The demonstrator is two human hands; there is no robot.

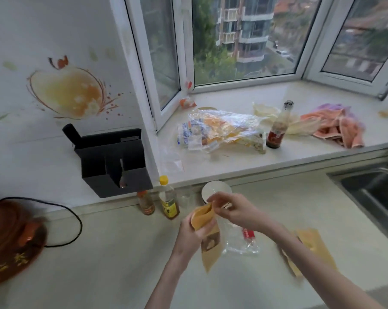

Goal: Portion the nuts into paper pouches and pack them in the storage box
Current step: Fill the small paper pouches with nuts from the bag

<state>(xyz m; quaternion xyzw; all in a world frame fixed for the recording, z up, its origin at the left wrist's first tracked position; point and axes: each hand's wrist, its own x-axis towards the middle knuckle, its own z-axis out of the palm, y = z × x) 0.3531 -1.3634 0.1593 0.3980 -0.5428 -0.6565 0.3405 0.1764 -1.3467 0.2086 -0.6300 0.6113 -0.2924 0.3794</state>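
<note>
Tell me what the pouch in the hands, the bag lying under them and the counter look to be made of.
Pouch: matte tan paper, likely kraft; it creases stiffly in the left hand while the right hand pinches its mouth.
Bag: thin clear plastic film, glossy and crinkled, with a red printed strip.
Counter: pale smooth slab, possibly stone or composite; too blurred to say.

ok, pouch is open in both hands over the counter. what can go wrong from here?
1. The left hand grips the paper pouch mid-body while the right hand pinches its mouth; a squeeze could close the opening or crease it.
2. The pouch is held tilted, so anything put in may spill onto the counter.
3. The bottles stand close behind the hands; a reach could topple them.
</note>
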